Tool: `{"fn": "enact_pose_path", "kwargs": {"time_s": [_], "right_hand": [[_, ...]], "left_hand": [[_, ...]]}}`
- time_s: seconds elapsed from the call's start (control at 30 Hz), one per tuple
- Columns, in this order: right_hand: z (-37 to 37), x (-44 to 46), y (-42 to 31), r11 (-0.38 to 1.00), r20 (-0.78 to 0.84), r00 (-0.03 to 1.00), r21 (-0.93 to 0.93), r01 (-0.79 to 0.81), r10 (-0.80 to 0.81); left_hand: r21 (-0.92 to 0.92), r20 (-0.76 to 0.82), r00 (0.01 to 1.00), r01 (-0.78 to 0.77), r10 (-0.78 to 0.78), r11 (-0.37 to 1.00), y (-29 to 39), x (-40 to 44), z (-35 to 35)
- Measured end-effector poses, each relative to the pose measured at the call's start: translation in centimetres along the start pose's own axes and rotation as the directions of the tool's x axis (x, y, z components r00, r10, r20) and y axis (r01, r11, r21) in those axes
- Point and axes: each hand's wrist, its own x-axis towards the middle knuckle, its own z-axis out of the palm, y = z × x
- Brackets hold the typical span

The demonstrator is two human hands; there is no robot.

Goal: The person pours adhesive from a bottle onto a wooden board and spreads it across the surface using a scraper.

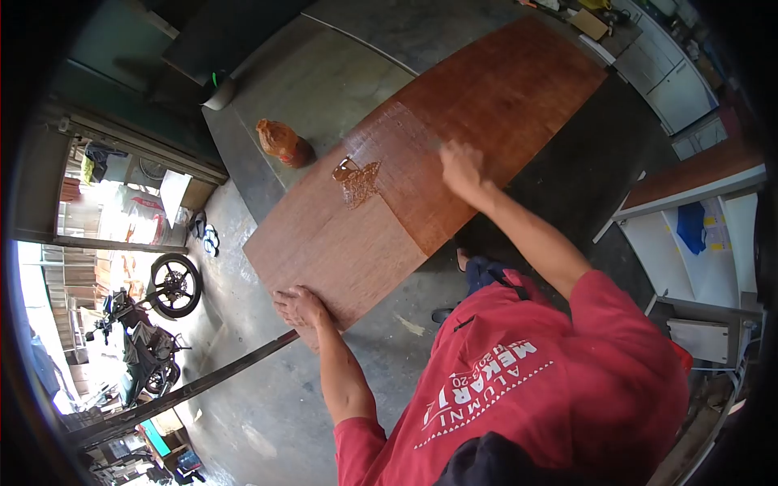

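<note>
A long wooden board (332, 243) lies slantwise in front of me. Its far right stretch is dark reddish brown and glossy, while the near left end is pale, bare-looking wood. My left hand (300, 308) rests flat on the pale end at the edge, fingers spread. Over the darker part, my right hand (463, 172) is closed like a fist at the surface; what it grips is hidden and slightly blurred. A brown, wet puddle (356, 182) sits on the board between the two hands. Beyond the far edge stands a brown-stained plastic container (279, 142).
Under the board is a large grey-green worktop (324, 81), with a white cup-like container (217, 93) at its far left corner. A motorcycle (146, 340) stands by the opening at left. White cabinets (681, 93) and a shelf unit (689, 243) line the right.
</note>
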Motion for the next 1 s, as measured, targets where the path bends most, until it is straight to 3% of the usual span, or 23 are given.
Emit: {"fn": "enact_pose_path", "kwargs": {"time_s": [0.07, 0.13, 0.2, 0.23, 0.3, 0.37, 0.43, 0.47, 0.53, 0.6, 0.67, 0.7, 0.77, 0.83, 0.9, 0.93, 1.0], "right_hand": [[3.1, 2.5, 1.8, 0.986, 0.059, 0.985, -0.066, -0.155, 0.159], [4.2, -0.4, -2.7, 0.96, 0.109, 0.989, -0.251, 0.123, -0.098], [4.0, -3.4, -7.4, 0.913, 0.034, 0.915, -0.056, 0.404, -0.402], [3.7, -2.8, -8.4, 0.91, 0.032, 0.911, -0.053, 0.412, -0.411], [2.5, -1.2, -10.0, 0.876, 0.238, 0.895, 0.406, 0.262, -0.378], [2.0, 4.0, -7.1, 0.923, 0.086, 0.952, 0.285, 0.26, -0.295], [4.2, 9.3, -3.0, 0.995, -0.069, 0.994, 0.048, 0.087, -0.084], [4.8, 11.9, -0.8, 0.998, -0.065, 0.998, -0.062, 0.013, -0.017], [6.4, 13.2, 0.2, 0.996, -0.083, 0.997, -0.085, -0.001, -0.006], [7.1, 10.5, -3.8, 0.986, 0.108, 0.991, -0.137, 0.096, -0.082], [6.5, 7.2, -7.5, 0.918, 0.066, 0.916, 0.059, 0.392, -0.395], [6.4, 7.7, -7.9, 0.917, 0.071, 0.915, 0.062, 0.394, -0.398], [5.9, 9.6, -8.3, 0.858, 0.029, 0.928, 0.393, 0.332, -0.372], [3.0, 14.6, -6.1, 0.951, 0.107, 0.968, 0.24, 0.195, -0.226], [6.2, 18.9, -1.9, 0.987, -0.082, 0.993, 0.131, 0.097, -0.087], [5.5, 20.8, -0.7, 0.999, 0.039, 0.999, 0.044, 0.008, -0.01], [7.4, 21.8, 0.0, 0.998, 0.045, 0.999, 0.06, 0.012, -0.015]], "left_hand": [[-0.006, 0.016, 1.0, 0.012, -0.012, 1.0, 0.3, 0.0, -0.3], [-0.019, 0.027, 0.999, 0.019, -0.018, 1.0, 1.0, 0.3, -0.8], [-0.016, 0.055, 0.997, 0.05, -0.049, 0.999, 1.2, 0.0, -1.4], [-0.037, 0.041, 0.999, 0.027, -0.025, 0.999, 0.9, -0.1, -1.2], [-0.03, 0.036, 0.999, 0.028, -0.027, 0.999, 0.9, 0.1, -0.9], [-0.011, 0.033, 0.999, 0.032, -0.031, 0.999, 0.6, 0.0, -0.9], [-0.022, 0.033, 0.999, 0.008, -0.008, 1.0, 0.7, 0.1, -0.9], [-0.018, 0.031, 0.999, 0.017, -0.016, 1.0, 0.9, 0.1, -1.1], [-0.007, 0.054, 0.998, 0.041, -0.041, 0.999, 1.4, 0.0, -1.4], [0.005, 0.042, 0.998, 0.043, -0.043, 0.999, 1.1, 0.3, -1.1], [0.018, 0.035, 0.998, 0.043, -0.043, 0.999, 1.1, 0.2, -0.9], [0.002, 0.051, 0.997, 0.051, -0.051, 0.999, 1.1, 0.2, -1.0], [-0.011, 0.066, 0.995, 0.072, -0.071, 0.997, 1.5, 0.2, -1.1], [-0.023, 0.079, 0.993, 0.088, -0.086, 0.996, 1.7, 0.2, -1.5], [-0.031, 0.092, 0.991, 0.103, -0.1, 0.994, 2.2, 0.2, -2.1], [-0.046, 0.105, 0.989, 0.108, -0.103, 0.993, 2.6, 0.2, -2.4], [-0.036, 0.121, 0.986, 0.123, -0.117, 0.992, 2.9, 0.2, -2.9]]}}
